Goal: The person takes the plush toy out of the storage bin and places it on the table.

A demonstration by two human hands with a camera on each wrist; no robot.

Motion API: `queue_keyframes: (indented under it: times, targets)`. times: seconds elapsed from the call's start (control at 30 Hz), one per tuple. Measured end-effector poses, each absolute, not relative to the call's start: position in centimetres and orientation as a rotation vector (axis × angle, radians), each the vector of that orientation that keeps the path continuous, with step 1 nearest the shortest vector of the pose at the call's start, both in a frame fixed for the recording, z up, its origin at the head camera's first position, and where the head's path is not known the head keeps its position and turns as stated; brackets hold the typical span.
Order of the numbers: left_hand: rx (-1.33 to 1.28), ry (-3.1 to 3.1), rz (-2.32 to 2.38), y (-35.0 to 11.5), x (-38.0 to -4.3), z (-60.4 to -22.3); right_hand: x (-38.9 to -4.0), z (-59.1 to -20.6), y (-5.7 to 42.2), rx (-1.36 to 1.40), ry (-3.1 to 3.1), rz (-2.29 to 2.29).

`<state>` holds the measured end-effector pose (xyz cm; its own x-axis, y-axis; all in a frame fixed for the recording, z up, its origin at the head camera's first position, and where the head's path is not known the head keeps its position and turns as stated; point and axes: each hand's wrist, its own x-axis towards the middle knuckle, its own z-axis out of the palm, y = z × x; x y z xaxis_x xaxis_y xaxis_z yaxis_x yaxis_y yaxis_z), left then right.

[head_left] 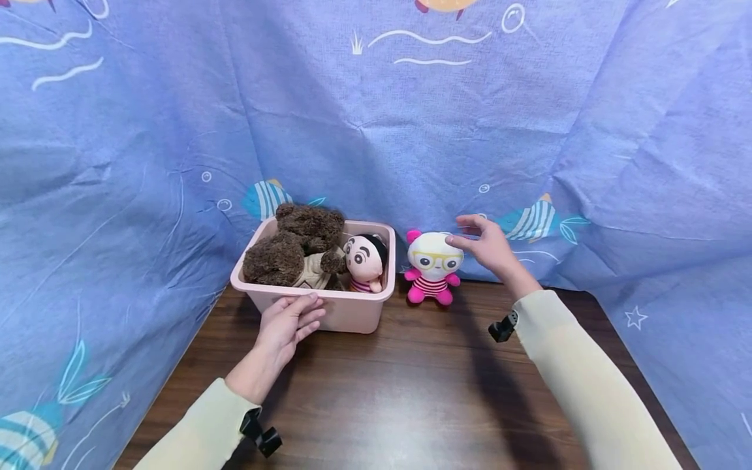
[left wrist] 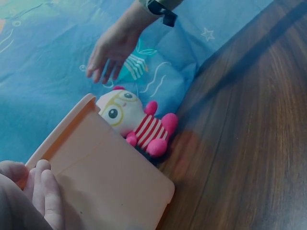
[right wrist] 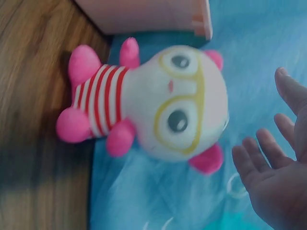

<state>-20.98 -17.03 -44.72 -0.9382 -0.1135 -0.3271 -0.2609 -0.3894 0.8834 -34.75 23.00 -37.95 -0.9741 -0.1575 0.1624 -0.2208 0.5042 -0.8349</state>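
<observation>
A pink plastic bin [head_left: 349, 314] stands at the back left of the table. My left hand [head_left: 289, 326] grips its front rim, thumb on top and fingers against the outer wall. Inside the bin lie brown fluffy plush toys [head_left: 273, 260] and a round-headed doll [head_left: 360, 256] with black hair. Just right of the bin a panda plush [head_left: 433, 264] sits upright, with yellow glasses, pink limbs and a red-striped body. Beside the top of its head is my right hand [head_left: 486, 247], fingers spread; the right wrist view shows a gap between fingers [right wrist: 268, 146] and plush [right wrist: 148, 103].
Behind the table [head_left: 382, 385] hangs a blue fabric backdrop [head_left: 411, 143] printed with fish, which also runs along both sides. The bin and panda plush stand close to its back panel. Both wrists carry small black devices [head_left: 502, 328].
</observation>
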Motion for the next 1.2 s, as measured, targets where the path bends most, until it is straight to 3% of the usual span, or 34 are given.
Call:
queue_keyframes:
  times: [0.57,1.2]
  targets:
    - [-0.525,1.695,2.473,-17.2,-21.2,-44.5,-36.6,-34.5,12.2,0.761,-2.863,1.329]
    - [-0.531,1.696,2.520,-16.7,-21.0,-44.9,-37.2,-36.3,5.2,0.665,-3.067,0.858]
